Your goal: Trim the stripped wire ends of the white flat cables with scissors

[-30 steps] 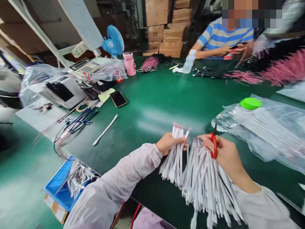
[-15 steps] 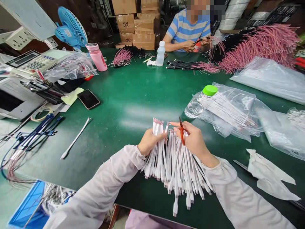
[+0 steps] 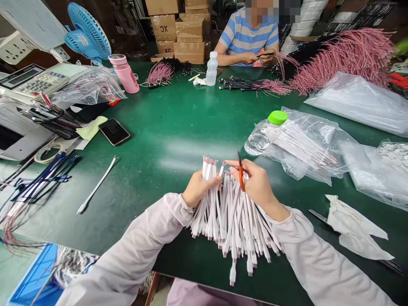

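White flat cables (image 3: 237,231) lying fanned at near edge of table (image 3: 178,127), plug ends pointing near, pinkish stripped tips pointing far; left hand (image 3: 200,189) closing tight round small upright bunch (image 3: 208,170), seemingly share already gathered; larger share lying loose under right hand (image 3: 256,185), seemingly undone; right hand curling shut round orange scissors (image 3: 240,174), forefinger stretching left toward tips; farther right, green-capped bottle (image 3: 264,136) lying against bagged cables (image 3: 312,148); far side, co-worker's hands (image 3: 258,57) working pink wires (image 3: 344,55).
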{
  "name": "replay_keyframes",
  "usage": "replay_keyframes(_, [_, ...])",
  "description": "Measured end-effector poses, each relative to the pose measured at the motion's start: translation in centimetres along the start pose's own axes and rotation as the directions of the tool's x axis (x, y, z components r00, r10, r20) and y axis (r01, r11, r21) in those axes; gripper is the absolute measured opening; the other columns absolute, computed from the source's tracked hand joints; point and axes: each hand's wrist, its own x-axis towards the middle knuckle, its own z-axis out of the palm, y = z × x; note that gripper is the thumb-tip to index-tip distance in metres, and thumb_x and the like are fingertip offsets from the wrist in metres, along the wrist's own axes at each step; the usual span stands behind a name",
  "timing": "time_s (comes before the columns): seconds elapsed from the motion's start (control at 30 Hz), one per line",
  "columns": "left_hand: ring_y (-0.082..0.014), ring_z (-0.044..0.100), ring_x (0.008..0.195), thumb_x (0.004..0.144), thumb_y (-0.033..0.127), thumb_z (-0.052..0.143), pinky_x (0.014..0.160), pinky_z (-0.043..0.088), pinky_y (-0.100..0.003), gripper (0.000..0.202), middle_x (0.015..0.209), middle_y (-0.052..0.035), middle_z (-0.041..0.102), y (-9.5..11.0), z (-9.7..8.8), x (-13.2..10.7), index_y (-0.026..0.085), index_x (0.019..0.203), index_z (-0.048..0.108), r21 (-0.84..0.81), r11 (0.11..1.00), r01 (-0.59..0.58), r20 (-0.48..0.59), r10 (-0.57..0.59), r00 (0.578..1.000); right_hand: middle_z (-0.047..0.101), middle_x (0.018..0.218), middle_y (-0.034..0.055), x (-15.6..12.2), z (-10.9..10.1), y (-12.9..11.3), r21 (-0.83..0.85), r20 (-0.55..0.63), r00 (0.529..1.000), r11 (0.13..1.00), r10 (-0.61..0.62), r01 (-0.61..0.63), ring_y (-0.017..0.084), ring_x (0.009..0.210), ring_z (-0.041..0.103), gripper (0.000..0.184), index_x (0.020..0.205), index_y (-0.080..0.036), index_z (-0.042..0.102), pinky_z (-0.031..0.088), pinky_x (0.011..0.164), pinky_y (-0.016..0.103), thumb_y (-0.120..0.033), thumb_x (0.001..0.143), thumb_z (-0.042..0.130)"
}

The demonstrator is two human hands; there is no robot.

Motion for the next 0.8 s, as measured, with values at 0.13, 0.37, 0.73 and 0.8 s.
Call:
replay_keyframes(0.13, [-0.0099,0.050,0.055,0.066,0.042,0.077,0.055,0.040,-0.023,0.032,0.062,-0.0002,0.061,0.14,0.11,-0.15,0.013,0.069,0.063,0.038,0.999,0.011,-0.050,-0.009,0.999,0.067,0.085,0.0058,-0.02,-0.09,-0.09,-0.013,-0.041,0.999,1.000,0.013,-0.013,0.015,0.068,0.056,0.023,0.096,-0.017,0.071,0.045,0.067,0.030,-0.032,0.085,0.057])
replay_keyframes(0.37, [-0.0135,0.055,0.067,0.068,0.043,0.075,0.065,0.043,-0.025,0.036,0.076,-0.0039,0.067,0.05,0.16,-0.17,0.011,0.086,0.071,0.073,0.997,-0.022,-0.076,0.028,0.997,0.067,0.086,0.0055,-0.01,-0.12,-0.09,-0.018,-0.053,0.999,1.000,0.007,-0.008,0.016,0.070,0.057,0.026,0.101,-0.018,0.070,0.046,0.068,0.030,-0.032,0.085,0.056])
replay_keyframes(0.73, [-0.0128,0.051,0.065,0.062,0.036,0.079,0.067,0.040,-0.027,0.029,0.069,-0.0009,0.061,-0.34,0.38,0.16,0.013,0.073,0.065,0.096,0.993,-0.066,-0.068,0.073,0.995,0.055,0.073,0.0012,-0.08,0.25,-0.01,-0.062,0.043,0.992,0.990,-0.121,0.123,0.014,0.063,0.051,0.019,0.096,-0.018,0.070,0.042,0.061,0.027,-0.022,0.085,0.054])
replay_keyframes(0.8, [-0.0124,0.050,0.064,0.062,0.036,0.079,0.066,0.039,-0.027,0.029,0.068,-0.0002,0.059,-0.42,0.31,0.22,0.013,0.072,0.064,0.119,0.990,-0.072,-0.070,0.081,0.994,0.053,0.072,0.0012,-0.05,0.19,-0.09,-0.085,0.052,0.989,0.986,-0.140,0.144,0.014,0.064,0.050,0.014,0.085,-0.018,0.068,0.042,0.062,0.027,-0.021,0.085,0.054])
